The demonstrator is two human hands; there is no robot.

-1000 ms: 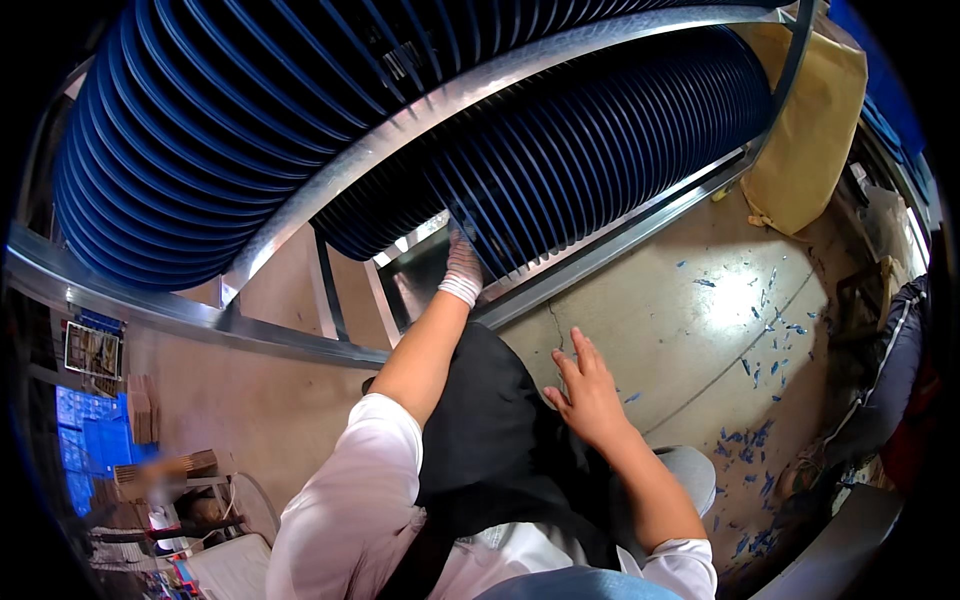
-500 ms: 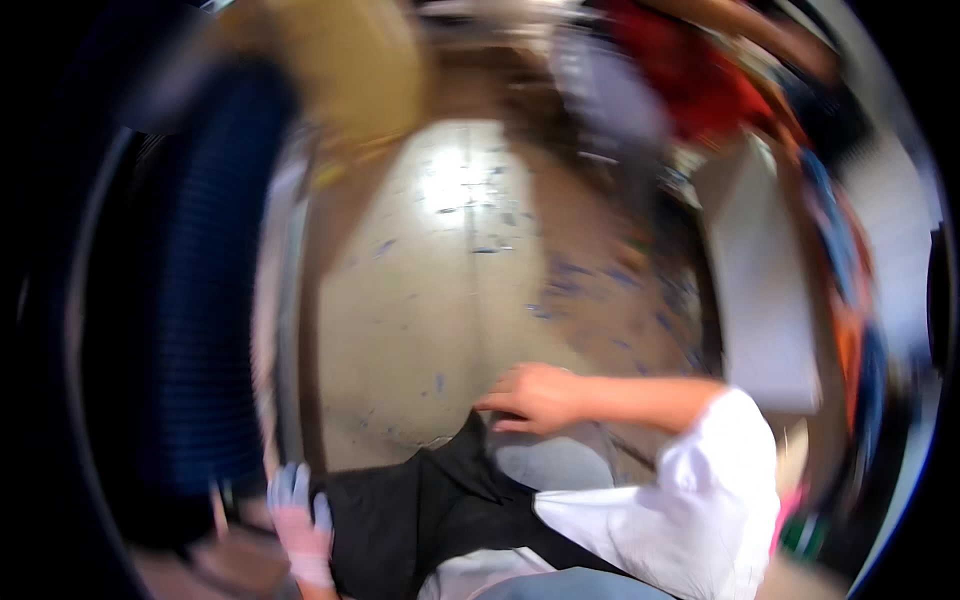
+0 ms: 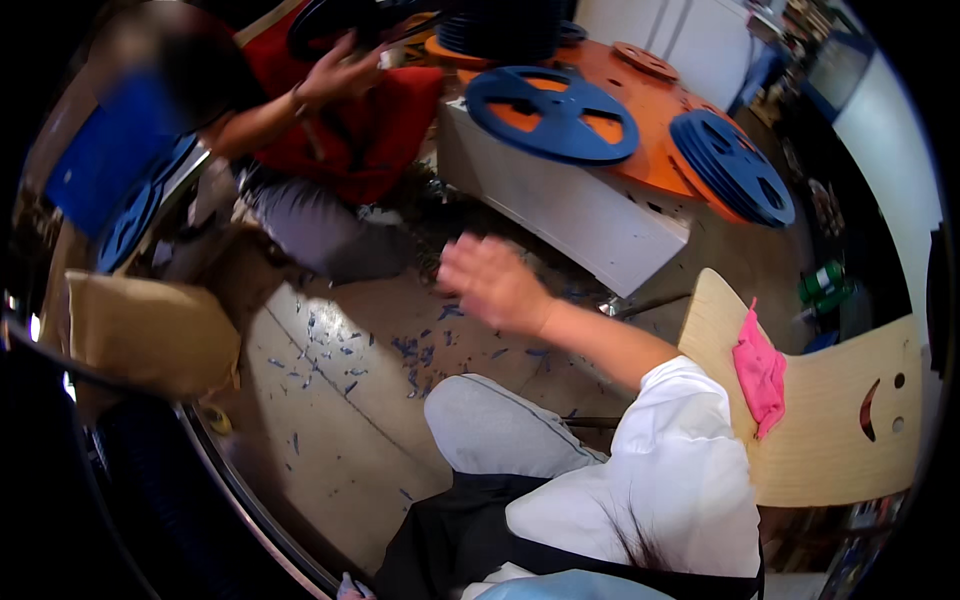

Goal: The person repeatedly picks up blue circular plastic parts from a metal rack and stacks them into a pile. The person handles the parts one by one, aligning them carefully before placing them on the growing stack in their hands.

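I have the right hand [image 3: 495, 285] out above the floor [image 3: 330, 440], bare, its fingers loosely extended and grasping nothing; they come through slightly blurred. Blue scraps [image 3: 415, 352] lie scattered on the floor around and below it. Of the left hand [image 3: 354, 589] I get only the fingertips at the lower edge, so I cannot tell whether it is clenched or released. It sits near the lower end of a metal rail [image 3: 240, 509], and I cannot make out whether the two touch.

Ahead of the right hand, well apart from it, I see a large blue reel [image 3: 560, 110] lying flat on the orange table [image 3: 640, 108], with a white box [image 3: 565, 205] below its near rim. A stack of blue reels [image 3: 740, 168] rests at the table's right side. Over to the left, a co-worker's hand [image 3: 340, 78] is raised beside a red garment [image 3: 405, 115]. A brown sack [image 3: 150, 335] stands by the rail's far end. To my right, a pink cloth [image 3: 762, 370] lies on a wooden chair [image 3: 835, 400].
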